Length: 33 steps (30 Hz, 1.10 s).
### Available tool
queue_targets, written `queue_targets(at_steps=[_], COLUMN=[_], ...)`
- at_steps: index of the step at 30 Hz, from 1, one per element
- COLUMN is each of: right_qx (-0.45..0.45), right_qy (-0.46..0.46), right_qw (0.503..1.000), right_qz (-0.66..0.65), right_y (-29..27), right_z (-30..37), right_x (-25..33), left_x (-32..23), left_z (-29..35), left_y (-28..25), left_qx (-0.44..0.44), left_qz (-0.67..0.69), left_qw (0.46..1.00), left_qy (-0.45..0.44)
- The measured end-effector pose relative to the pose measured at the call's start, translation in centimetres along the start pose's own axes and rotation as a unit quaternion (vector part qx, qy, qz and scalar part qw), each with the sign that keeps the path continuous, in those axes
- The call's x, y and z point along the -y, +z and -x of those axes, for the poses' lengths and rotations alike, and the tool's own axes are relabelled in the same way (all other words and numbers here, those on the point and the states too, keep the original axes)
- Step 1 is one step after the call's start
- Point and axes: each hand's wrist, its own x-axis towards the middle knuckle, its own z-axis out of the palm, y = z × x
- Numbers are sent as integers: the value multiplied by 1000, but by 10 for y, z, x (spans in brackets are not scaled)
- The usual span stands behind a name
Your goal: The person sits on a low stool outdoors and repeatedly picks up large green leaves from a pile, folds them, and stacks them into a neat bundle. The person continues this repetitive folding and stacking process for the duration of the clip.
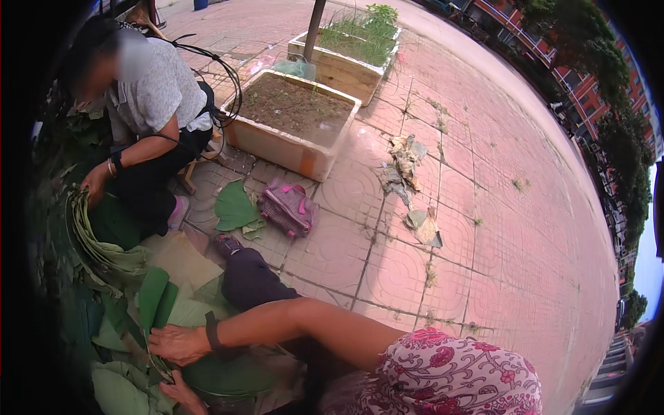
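Observation:
A folded large green leaf [153, 299] stands up from the pile at the lower left. My right hand [181, 344], with a dark band at the wrist, is closed on the lower edge of this leaf. Close below it, my left hand [184, 394] pinches the same leaf edge; part of that hand is cut off by the frame's lower edge. More broad green leaves [228, 373] lie under and beside my hands, some overlapping. A paler, drier leaf [181, 257] lies just beyond them.
A seated person [155, 90] at the upper left holds a bundle of folded leaves [104, 242]. A purple bag [287, 207] and a loose leaf [235, 206] lie on the paving. Behind stand soil-filled planter boxes [309, 166]. Withered leaves [404, 164] lie farther right.

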Motion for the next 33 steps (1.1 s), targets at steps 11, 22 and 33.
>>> queue_targets(at_steps=[11,22,33], right_qx=[71,74,313], right_qy=[-82,3,30], right_qw=[990,992,941], right_qz=[87,104,126], right_y=[-14,-50,-78], right_z=[-8,-20,-19], right_x=[-8,-12,-28], left_x=[-16,-35,-6], left_z=[57,117,120], left_y=[-60,-182,-208], left_qx=[-62,-306,-348], left_qz=[2,141,230], left_qw=[998,934,905], left_qy=[-25,-116,-88])
